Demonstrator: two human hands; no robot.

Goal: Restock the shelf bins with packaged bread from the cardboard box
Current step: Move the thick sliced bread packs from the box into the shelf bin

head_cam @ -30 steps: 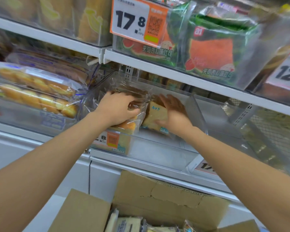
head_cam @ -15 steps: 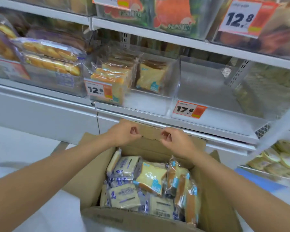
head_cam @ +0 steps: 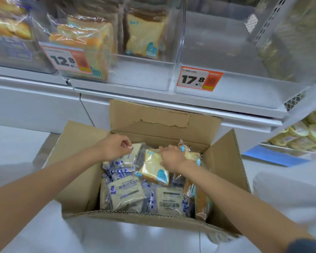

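Left price tag (head_cam: 67, 60), on left bin (head_cam: 135, 79): 12.8. Right price tag (head_cam: 199, 78), on right bin (head_cam: 244, 84): 17.8. Print on boxed bread packages (head_cam: 124, 190) was too blurred to read.

box (head_cam: 135, 219) top open, back flap (head_cam: 153, 114) stands up | mid bin (head_cam: 140, 73) front free, bread pk (head_cam: 144, 41) at back | rt bin (head_cam: 226, 57) roomy

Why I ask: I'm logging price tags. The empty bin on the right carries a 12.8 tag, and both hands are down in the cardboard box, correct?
Wrong price: the head view shows the empty bin carrying the 17.8 tag, not 12.8. The left hand and right hand are indeed in the cardboard box.
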